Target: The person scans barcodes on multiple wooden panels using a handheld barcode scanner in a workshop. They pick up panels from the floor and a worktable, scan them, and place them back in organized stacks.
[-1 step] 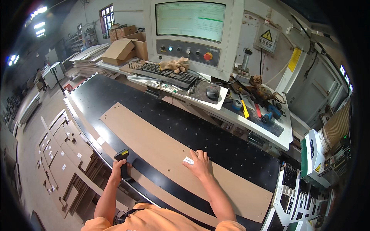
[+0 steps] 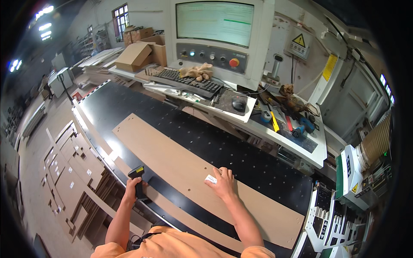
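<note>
My left hand (image 2: pixel 131 190) is wrapped around the grip of a black handheld barcode scanner (image 2: pixel 137 182) with a yellow label on its top, above the near edge of the machine bed. Farther right, my right hand (image 2: pixel 224 185) rests on a long brown board (image 2: pixel 165 157). Its fingers are bent, and a small white label (image 2: pixel 211 178) lies between thumb and index finger against the board. Whether the label is stuck down cannot be seen. The board has a few small round holes and lies flat on the black perforated bed (image 2: pixel 142 101). A narrow brown strip (image 2: pixel 172 210) lies nearer to me.
Behind the bed, a control cabinet with a screen (image 2: pixel 215 23) stands above a keyboard (image 2: pixel 187 81), a glove (image 2: pixel 198 71) and a mouse (image 2: pixel 238 103). Tools crowd the desk (image 2: pixel 303 146) at right. Labelled panels (image 2: pixel 64 172) are stacked at left. Machine parts (image 2: pixel 350 172) stand far right.
</note>
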Available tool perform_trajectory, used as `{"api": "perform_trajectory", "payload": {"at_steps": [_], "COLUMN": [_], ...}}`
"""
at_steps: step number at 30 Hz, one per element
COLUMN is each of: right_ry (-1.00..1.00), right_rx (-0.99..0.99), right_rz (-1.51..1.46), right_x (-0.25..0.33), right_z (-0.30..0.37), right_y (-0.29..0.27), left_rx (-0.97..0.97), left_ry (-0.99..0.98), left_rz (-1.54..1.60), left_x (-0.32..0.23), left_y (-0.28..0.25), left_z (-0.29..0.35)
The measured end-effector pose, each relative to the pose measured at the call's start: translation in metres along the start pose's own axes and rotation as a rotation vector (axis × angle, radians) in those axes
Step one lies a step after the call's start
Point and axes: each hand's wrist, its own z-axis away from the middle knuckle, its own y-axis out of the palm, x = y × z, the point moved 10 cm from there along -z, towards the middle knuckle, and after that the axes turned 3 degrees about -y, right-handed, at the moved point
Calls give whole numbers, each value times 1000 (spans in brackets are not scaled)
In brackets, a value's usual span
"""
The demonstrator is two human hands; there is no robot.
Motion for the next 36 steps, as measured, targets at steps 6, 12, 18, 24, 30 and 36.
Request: {"api": "perform_trajectory", "payload": {"at_steps": [6, 12, 18, 24, 30, 36], "right_ry": [-22, -477, -311, -269, -67, 33], "right_rx": [-31, 248, 302, 208, 180, 121], "right_rz": [42, -191, -76, -137, -91, 122], "right_x": [32, 157, 166, 140, 87, 48], "right_z": [11, 119, 159, 181, 198, 176], "right_y": [-6, 11, 28, -44, -82, -100], "left_rx": [-42, -174, -209, -307, -247, 37], "left_ry": [-15, -110, -184, -142, -55, 3], "left_rz": [119, -196, -360, -31, 31, -122], "left_x": [9, -15, -28, -35, -50, -76], "left_y": [-31, -56, -58, -81, -22, 70], "left_z": [27, 58, 57, 27, 18, -16]}}
